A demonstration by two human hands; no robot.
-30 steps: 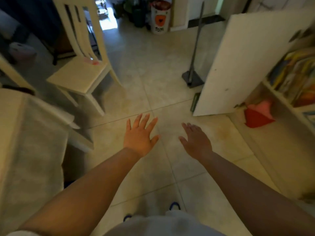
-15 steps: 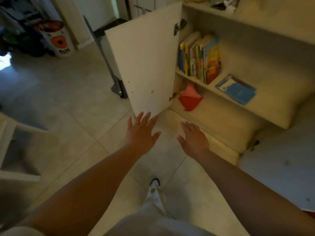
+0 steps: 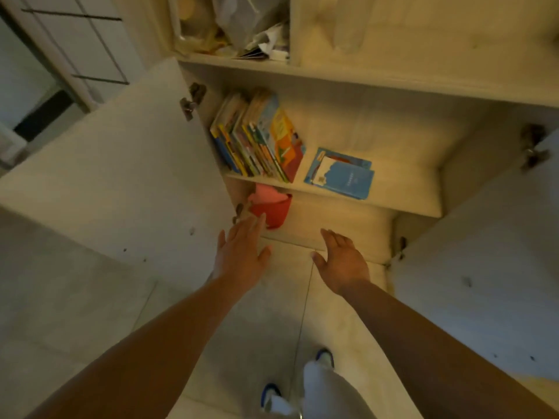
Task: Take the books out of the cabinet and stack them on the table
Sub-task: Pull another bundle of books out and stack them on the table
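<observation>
Head cam is looking down into the open cabinet. My left hand is out in front, fingers straight and slightly spread, holding nothing; it hangs over the floor just near the cabinet's bottom edge, fingertips pointing at the lower compartment. My right hand is beside it to the right, palm down, fingers relaxed and loosely together, thumb out to the left, also holding nothing. The two hands are apart, not touching each other or the cabinet. The row of books stands on the middle shelf, hard against the left wall, spines near, leaning a bit to the left. A blue book lies flat on the same shelf just right of the row, apart from it, with what looks like a second blue cover under it; can't tell for sure. Below the shelf, in the bottom compartment at the left, sits a red and pink thing, partly behind my left fingertips in this view; can't tell what it is. Left door is swung wide open toward me, right door open too. The compartment above holds a clutter of plastic bags and papers. Tiled floor underneath, my shoes at the near edge.
</observation>
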